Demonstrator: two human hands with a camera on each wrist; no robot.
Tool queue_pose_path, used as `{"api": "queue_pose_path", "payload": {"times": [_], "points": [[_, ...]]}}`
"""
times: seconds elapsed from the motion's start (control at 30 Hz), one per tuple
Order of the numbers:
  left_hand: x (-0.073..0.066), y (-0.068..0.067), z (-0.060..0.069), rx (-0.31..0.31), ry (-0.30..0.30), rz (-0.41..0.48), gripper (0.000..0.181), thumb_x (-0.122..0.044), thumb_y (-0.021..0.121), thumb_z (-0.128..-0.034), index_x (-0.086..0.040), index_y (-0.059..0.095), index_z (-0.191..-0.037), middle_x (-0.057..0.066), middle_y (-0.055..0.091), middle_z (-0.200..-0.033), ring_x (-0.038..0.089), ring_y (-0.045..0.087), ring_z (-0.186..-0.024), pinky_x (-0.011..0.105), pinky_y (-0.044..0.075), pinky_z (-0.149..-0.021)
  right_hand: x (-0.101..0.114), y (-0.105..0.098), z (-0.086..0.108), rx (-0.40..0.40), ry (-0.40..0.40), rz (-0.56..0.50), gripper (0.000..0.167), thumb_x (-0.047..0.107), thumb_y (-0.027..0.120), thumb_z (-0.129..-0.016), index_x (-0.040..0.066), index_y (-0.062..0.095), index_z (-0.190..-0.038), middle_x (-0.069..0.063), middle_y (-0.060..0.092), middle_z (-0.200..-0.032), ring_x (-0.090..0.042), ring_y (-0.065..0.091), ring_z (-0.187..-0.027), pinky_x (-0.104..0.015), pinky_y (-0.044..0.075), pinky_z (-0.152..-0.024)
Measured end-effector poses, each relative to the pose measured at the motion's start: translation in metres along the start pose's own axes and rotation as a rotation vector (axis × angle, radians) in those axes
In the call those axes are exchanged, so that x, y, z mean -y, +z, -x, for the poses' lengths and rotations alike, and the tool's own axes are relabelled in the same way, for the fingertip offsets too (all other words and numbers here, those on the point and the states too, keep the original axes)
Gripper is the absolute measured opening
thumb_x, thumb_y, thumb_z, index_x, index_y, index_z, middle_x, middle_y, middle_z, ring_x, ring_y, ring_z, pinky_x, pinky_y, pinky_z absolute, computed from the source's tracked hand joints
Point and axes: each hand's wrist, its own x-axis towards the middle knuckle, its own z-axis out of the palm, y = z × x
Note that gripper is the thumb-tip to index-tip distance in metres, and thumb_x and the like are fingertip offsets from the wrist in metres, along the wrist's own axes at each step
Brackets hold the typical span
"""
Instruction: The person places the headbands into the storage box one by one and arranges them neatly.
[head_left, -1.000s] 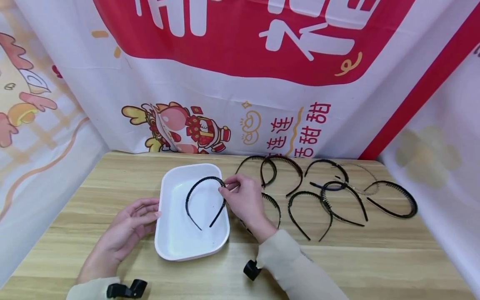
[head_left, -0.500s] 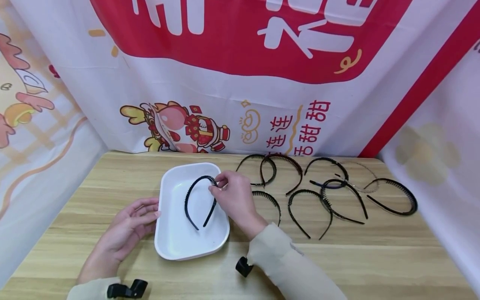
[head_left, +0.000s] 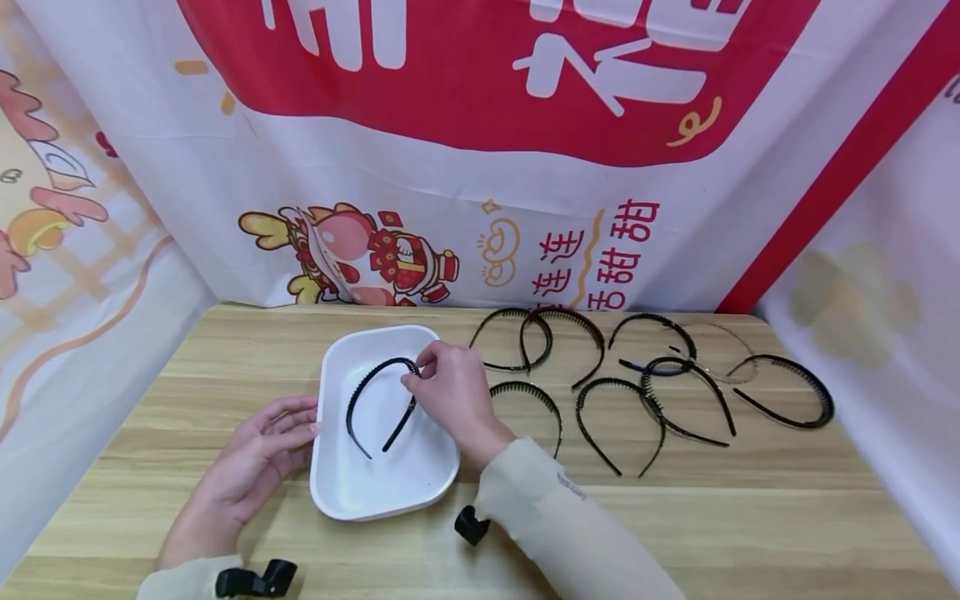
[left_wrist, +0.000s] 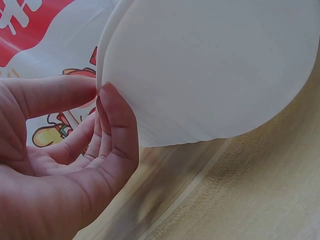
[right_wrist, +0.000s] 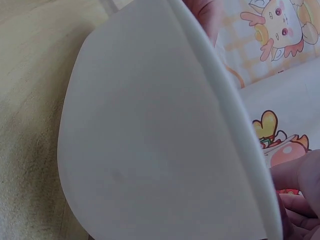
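A white plastic tray sits on the table left of centre. My left hand holds its left side; in the left wrist view the thumb and a finger pinch the tray's rim. Over the inside of the tray, my right hand pinches a black toothed headband near its top right, with its two ends pointing toward me. Whether the headband touches the tray floor I cannot tell. The tray wall fills most of the right wrist view and hides the headband there.
Several more headbands lie on the wooden table to the right, some overlapping, such as a black one at the far right and a dark brown one at the back. Printed cloth hangs behind and at both sides.
My right hand has moved left with the headband, bringing it from the tray's right side toward its middle. The left hand and the tray have stayed in place.
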Motion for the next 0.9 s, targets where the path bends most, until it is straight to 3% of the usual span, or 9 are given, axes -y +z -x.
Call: {"api": "queue_pose_path", "payload": {"times": [0.4, 0.9], "points": [[0.0003, -0.0009, 0.0001, 0.002, 0.005, 0.010, 0.032, 0.005, 0.060, -0.1037, -0.020, 0.066, -0.123, -0.007, 0.074, -0.112, 0.009, 0.072, -0.103, 0.028, 0.063, -0.086, -0.0008, 0.0040, -0.0025, -0.017, 0.008, 0.062, 0.014, 0.023, 0.087, -0.090, 0.015, 0.077, -0.096, 0.004, 0.070, -0.081, -0.010, 0.060, -0.068, -0.019, 0.049, -0.058], [0.0032, -0.0029, -0.0016, 0.016, 0.021, 0.014, 0.032, 0.005, 0.059, -0.1040, -0.020, 0.066, -0.123, -0.006, 0.075, -0.113, 0.009, 0.072, -0.103, 0.027, 0.063, -0.086, -0.0018, 0.0082, -0.0035, -0.021, -0.017, 0.165, 0.012, 0.025, 0.086, -0.091, 0.017, 0.080, -0.097, 0.006, 0.069, -0.079, -0.011, 0.060, -0.075, -0.020, 0.049, -0.063]]}}
